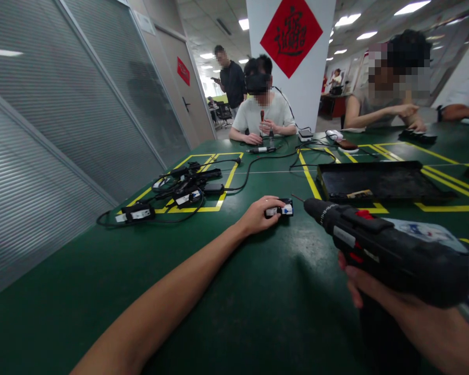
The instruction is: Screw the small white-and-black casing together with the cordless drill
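Note:
My left hand (258, 214) reaches out over the green table (203, 291) and pinches a small black part with a white and blue label (282, 209) against the tabletop. My right hand (379, 291) is wrapped round the grip of a black electric screwdriver with red trim (383, 245). The tool lies level, and its thin bit points left toward the small part, a short gap away.
A heap of black power adapters and cables (180, 190) lies at the left inside yellow floor tape. A black tray (379, 179) sits behind the tool. A person opposite (263, 112) holds a screwdriver; other people sit at the far right.

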A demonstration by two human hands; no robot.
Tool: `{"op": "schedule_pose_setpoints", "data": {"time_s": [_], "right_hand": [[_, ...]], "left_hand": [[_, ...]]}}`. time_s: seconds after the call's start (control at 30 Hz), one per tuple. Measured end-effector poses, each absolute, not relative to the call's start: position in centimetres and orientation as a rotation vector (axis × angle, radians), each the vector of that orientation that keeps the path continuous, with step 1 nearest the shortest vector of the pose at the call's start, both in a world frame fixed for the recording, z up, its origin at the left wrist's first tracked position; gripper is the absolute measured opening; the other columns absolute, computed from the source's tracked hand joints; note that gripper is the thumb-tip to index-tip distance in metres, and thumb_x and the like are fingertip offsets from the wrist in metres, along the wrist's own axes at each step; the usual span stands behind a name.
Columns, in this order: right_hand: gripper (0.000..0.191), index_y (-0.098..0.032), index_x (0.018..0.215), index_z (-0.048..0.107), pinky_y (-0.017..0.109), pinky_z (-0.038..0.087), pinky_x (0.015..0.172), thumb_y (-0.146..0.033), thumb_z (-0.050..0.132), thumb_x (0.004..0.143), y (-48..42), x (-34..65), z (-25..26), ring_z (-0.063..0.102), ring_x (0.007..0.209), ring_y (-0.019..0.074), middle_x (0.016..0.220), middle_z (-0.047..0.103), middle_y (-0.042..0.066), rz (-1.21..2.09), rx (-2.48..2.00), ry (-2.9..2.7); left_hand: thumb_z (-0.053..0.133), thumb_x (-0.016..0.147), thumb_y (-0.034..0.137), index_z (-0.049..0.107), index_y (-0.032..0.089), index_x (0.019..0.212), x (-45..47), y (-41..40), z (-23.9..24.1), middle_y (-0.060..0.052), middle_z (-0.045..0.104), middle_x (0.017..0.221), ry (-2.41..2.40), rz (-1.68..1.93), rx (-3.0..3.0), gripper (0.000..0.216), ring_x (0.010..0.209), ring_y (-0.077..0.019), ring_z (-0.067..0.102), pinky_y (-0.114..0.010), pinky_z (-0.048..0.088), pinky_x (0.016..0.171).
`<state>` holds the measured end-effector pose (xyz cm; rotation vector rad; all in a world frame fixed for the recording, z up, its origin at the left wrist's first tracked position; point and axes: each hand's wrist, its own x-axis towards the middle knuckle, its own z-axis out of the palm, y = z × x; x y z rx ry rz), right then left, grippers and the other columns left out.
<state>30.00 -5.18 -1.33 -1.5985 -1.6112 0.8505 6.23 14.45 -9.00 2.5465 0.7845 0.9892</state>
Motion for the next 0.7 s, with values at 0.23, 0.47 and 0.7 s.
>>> {"op": "schedule_pose_setpoints", "data": {"time_s": [0.23,0.47,0.7], "right_hand": [[0.019,-0.026,0.092,0.06,0.026,0.052,0.043,-0.024,0.059,0.073,-5.7,29.2,-0.8,0.059,0.044,0.0149,0.06,0.063,-0.002,1.098,-1.522,-1.594],[0.018,-0.025,0.087,0.059,0.023,0.052,0.045,-0.017,0.059,0.071,-5.8,28.9,-0.8,0.059,0.045,0.0119,0.062,0.061,-0.003,1.21,-1.496,-1.548],[0.019,-0.024,0.09,0.057,0.024,0.052,0.045,-0.018,0.057,0.072,-5.9,28.6,-0.5,0.058,0.046,0.01,0.081,0.065,0.001,1.243,-1.487,-1.463]], "left_hand": [[0.055,0.074,0.012,0.059,0.02,0.11,6.2,14.6,-9.0,-0.006,0.062,0.112,0.782,0.996,2.549,0.037,0.11,-0.0194,0.052,-0.039,0.04,0.099],[0.055,0.076,0.013,0.059,0.021,0.111,6.3,14.4,-8.9,-0.005,0.062,0.11,0.786,0.985,2.544,0.036,0.108,-0.0189,0.052,-0.039,0.042,0.097],[0.055,0.076,0.013,0.058,0.022,0.111,6.6,14.3,-9.0,-0.005,0.062,0.111,0.756,0.98,2.54,0.037,0.108,-0.0192,0.052,-0.04,0.041,0.097]]}}
